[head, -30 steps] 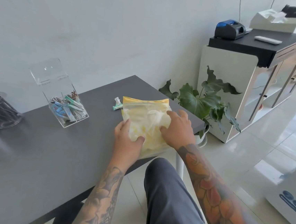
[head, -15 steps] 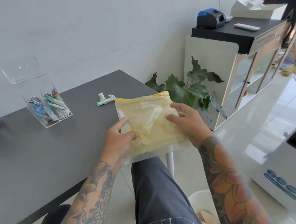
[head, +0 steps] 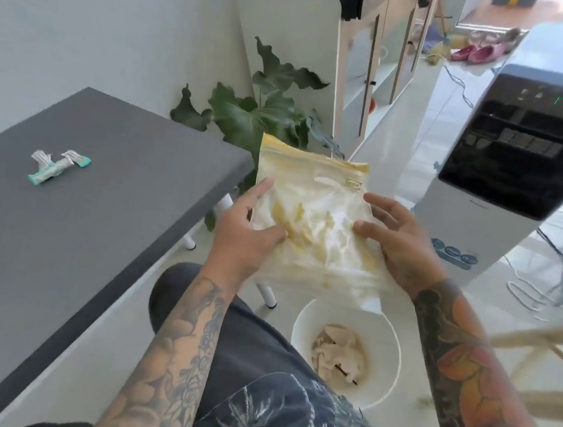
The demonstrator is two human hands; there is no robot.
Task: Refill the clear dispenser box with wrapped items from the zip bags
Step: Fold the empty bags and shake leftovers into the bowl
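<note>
Both hands hold a yellow-topped zip bag (head: 311, 212) off the surface (head: 99, 230), above a white bin (head: 345, 353); zip end points away, long axis front-to-back. Left hand (head: 243, 233) & right hand (head: 397, 245) pinch its sides. Earlier it lay nearer the surface; two wrapped items (head: 57, 166) stay there.

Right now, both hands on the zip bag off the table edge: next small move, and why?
Probably pinch the yellow zip strip and pull it open. The zip bag looks sealed along the top, held between the left hand and right hand above the white bin, with yellow wrapped items inside.
</note>
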